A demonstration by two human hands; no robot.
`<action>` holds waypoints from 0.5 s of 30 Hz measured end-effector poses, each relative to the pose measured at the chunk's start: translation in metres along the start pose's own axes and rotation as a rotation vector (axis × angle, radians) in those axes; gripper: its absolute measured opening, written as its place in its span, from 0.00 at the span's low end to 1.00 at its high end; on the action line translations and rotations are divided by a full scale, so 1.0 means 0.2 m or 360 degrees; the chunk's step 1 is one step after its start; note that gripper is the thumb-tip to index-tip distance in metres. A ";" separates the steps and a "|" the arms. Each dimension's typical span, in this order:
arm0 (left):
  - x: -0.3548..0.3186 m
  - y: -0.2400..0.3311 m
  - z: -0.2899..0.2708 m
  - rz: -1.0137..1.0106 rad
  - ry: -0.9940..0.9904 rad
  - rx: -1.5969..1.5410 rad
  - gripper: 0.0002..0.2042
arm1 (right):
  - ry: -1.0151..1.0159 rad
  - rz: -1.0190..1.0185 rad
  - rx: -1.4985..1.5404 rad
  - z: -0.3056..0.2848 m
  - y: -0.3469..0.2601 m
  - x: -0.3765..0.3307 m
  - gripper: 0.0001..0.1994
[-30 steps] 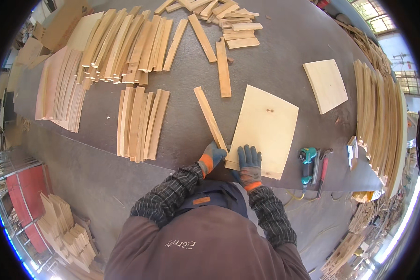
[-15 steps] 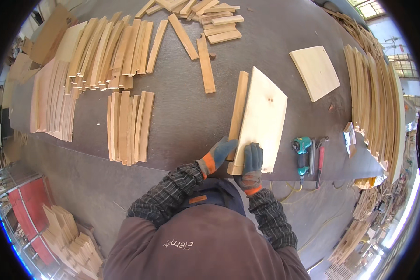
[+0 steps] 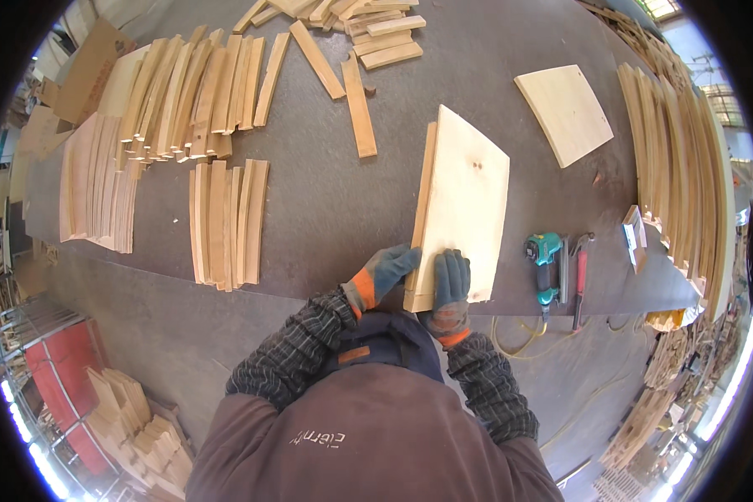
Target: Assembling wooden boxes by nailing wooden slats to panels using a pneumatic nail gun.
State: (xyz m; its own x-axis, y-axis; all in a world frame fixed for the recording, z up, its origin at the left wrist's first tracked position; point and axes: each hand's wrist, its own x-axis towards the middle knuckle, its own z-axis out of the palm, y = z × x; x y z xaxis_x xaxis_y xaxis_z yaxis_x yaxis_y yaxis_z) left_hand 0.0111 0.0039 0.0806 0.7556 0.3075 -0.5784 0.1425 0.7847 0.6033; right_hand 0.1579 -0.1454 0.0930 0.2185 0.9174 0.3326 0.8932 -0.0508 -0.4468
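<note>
“Two gloved hands, then; what has each got?”

“The left hand [image 3: 386, 274] has its fingers closed on the near end of a narrow wooden strip [image 3: 425, 184]. The right hand [image 3: 450, 286] grasps a knotted wooden panel [image 3: 473, 192] at the panel's six o'clock, fingers laid across its face.”

“And where's that panel?”

“At one o'clock from the person, by the near edge of the desk [image 3: 326, 192], tilted. The strip runs along its nine o'clock side.”

“Touching?”

“Close alongside, but I can't tell whether they touch all the way.”

“What else is around the panel?”

“A teal nail gun [image 3: 545, 249] at four o'clock, with a red-handled hammer [image 3: 581, 284] just beyond it. A smaller wooden panel [image 3: 565, 115] lies flat between one and two. At nine o'clock there's a row of short strips [image 3: 230, 224], and at eleven a loose heap of strips [image 3: 391, 55].”
</note>
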 end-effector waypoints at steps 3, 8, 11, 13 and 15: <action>0.02 -0.06 -0.02 -0.0002 -0.0065 -0.0107 0.26 | -0.0045 0.0024 0.0061 -0.02 -0.01 0.01 0.36; -0.01 -0.06 0.01 -0.0036 -0.0085 -0.0307 0.28 | -0.0072 0.0045 0.0137 -0.04 0.00 0.01 0.37; -0.05 0.03 0.08 -0.0003 -0.0070 -0.0251 0.29 | 0.0018 -0.0013 0.0117 -0.03 0.03 -0.01 0.37; -0.05 0.02 0.07 0.0005 -0.0090 -0.0246 0.30 | 0.0039 -0.0020 0.0114 -0.01 0.05 -0.01 0.36; -0.04 0.00 0.06 0.0017 -0.0102 -0.0238 0.30 | 0.0110 -0.0043 0.0139 -0.01 0.03 0.00 0.36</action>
State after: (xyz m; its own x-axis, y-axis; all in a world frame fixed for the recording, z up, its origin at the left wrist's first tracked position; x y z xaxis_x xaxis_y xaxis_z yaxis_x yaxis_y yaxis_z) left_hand 0.0128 -0.0047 0.0911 0.7965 0.2850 -0.5333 0.0411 0.8544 0.5180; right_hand 0.1645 -0.1473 0.0921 0.2237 0.8886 0.4005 0.8622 0.0112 -0.5065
